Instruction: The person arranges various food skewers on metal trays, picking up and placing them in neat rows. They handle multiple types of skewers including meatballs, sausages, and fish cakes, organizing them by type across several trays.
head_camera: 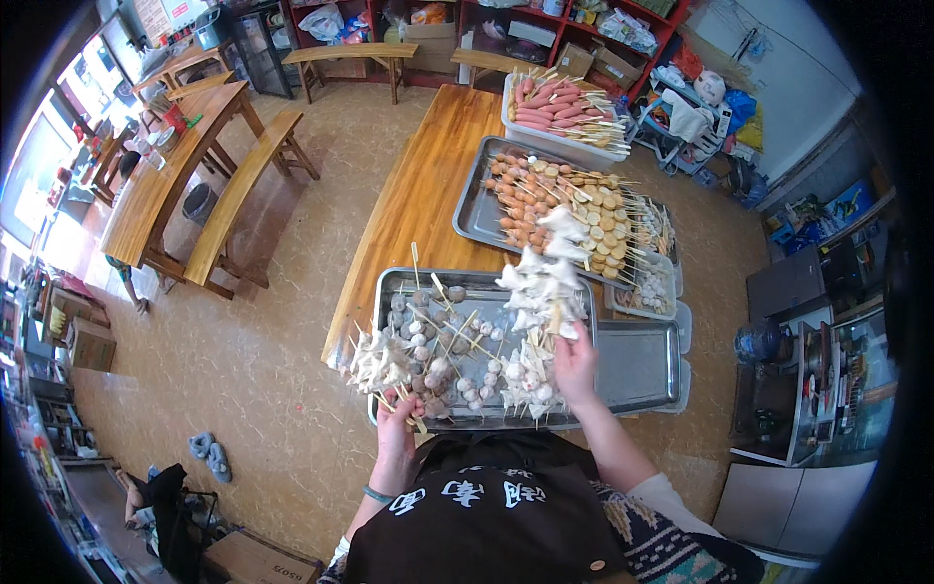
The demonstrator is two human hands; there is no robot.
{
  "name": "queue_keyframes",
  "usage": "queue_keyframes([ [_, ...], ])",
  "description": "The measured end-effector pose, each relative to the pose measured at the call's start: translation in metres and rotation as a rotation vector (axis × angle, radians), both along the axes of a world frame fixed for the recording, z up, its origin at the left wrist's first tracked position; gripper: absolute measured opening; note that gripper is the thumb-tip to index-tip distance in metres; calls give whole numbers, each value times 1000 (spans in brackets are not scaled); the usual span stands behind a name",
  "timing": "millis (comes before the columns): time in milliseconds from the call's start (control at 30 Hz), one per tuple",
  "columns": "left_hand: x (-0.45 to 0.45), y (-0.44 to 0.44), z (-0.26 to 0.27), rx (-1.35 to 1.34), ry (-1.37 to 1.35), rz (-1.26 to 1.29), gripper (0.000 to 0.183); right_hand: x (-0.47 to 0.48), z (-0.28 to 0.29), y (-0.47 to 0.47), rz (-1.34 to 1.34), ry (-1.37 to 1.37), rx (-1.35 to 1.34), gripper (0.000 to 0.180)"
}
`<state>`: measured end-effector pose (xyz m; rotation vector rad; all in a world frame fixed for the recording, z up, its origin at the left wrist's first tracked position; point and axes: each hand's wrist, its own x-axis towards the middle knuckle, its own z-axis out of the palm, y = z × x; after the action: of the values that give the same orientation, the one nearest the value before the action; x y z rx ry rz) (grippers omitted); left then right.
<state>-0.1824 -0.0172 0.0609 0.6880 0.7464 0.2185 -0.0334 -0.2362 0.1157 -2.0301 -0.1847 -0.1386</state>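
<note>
My left hand (401,412) grips the bamboo ends of a bunch of skewers with pale, pointed dumpling-like pieces (379,359), over the left edge of a metal tray (485,277). In my right hand (575,363) is another bunch of white pointed skewers (540,288), raised above the tray's right side. Inside the tray lie skewers of grey-brown balls (436,376) and skewers of pinkish-white balls (474,387). More white skewered pieces (529,372) rest below my right hand, partly hidden by it.
Beyond stands a second metal tray (478,197) of skewered orange-brown balls and round slices. A plastic tub (562,139) of sausage skewers sits farther back on the wooden table (408,182). Another metal tray (635,361) adjoins on the right. Wooden benches (244,197) and a person (128,164) are at left.
</note>
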Motion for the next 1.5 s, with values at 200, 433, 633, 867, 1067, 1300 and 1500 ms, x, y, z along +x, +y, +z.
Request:
queue_keyframes([
  [200, 10, 6, 2, 15, -24, 40, 20, -14, 92, -17, 79, 161, 581, 32],
  [433, 9, 2, -6, 4, -4, 38, 20, -22, -72, -15, 41, 748, -132, 15],
  [633, 7, -8, -12, -2, 34, 4, 20, -42, -117, -37, 25, 359, -562, 20],
  [867, 10, -12, -10, 13, 14, -46, 19, -23, -99, -51, -39, 248, -654, 12],
  [1067, 11, -5, 0, 78, -6, -30, 18, 10, -99, -87, -128, -75, -710, 26],
  [1300, 11, -5, 11, 93, -9, -5, 16, 55, -98, -141, 35, 331, -859, 30],
  [1500, 6, -5, 8, 56, -14, 63, 17, 36, -50, -128, 211, 433, 107, 15],
])
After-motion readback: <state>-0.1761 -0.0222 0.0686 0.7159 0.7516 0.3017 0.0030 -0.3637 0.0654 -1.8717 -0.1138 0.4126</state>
